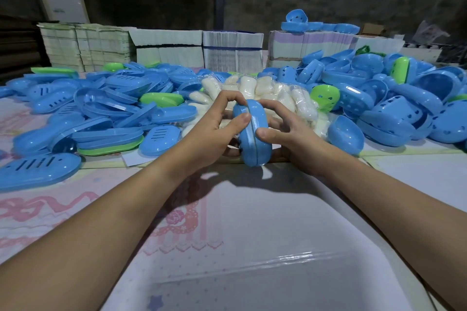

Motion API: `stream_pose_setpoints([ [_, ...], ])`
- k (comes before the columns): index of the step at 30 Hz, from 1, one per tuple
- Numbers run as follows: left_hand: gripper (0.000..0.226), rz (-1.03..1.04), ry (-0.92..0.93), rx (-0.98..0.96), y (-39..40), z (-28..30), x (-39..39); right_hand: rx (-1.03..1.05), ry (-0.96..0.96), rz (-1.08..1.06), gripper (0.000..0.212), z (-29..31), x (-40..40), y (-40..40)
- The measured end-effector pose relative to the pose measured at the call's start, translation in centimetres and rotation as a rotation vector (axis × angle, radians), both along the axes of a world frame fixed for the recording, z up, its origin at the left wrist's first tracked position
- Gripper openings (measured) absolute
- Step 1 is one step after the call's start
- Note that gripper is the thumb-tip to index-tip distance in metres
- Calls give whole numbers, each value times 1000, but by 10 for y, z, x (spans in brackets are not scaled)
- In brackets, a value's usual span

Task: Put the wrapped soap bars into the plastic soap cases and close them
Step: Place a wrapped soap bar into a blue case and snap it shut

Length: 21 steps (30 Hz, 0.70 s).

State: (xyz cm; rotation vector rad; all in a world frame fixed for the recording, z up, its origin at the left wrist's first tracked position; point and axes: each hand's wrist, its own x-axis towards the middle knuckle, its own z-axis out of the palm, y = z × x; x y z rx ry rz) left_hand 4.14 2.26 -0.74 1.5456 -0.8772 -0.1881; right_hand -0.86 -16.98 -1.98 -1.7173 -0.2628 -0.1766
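Blue soap case (254, 134) on edge, above table's near edge, halves together, seam facing me. My left hand (214, 124) and right hand (285, 131) clamp it from both sides, thumbs on seam. Looks closed or nearly; soap inside not visible. Behind: wrapped soap bars (255, 88) heaped. Loose lids (113, 106) left, bases (394, 103) right. Plenty still to fill.
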Motion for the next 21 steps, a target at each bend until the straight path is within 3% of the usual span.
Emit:
stream_pose_setpoints([
  [4,36,28,28,-24,0,0,1,-16,1,-16,57,1,0,1],
  [13,25,144,202,-152,-13,-6,-3,-9,10,-32,49,5,-3,6],
  [15,28,69,266,-195,-12,-7,-1,32,21,-47,47,6,-2,4],
  [18,53,-98,377,-221,-7,-8,3,92,45,-79,44,7,-2,2],
  [21,57,-89,328,-190,-7,-9,3,80,76,-75,51,7,-3,2],
])
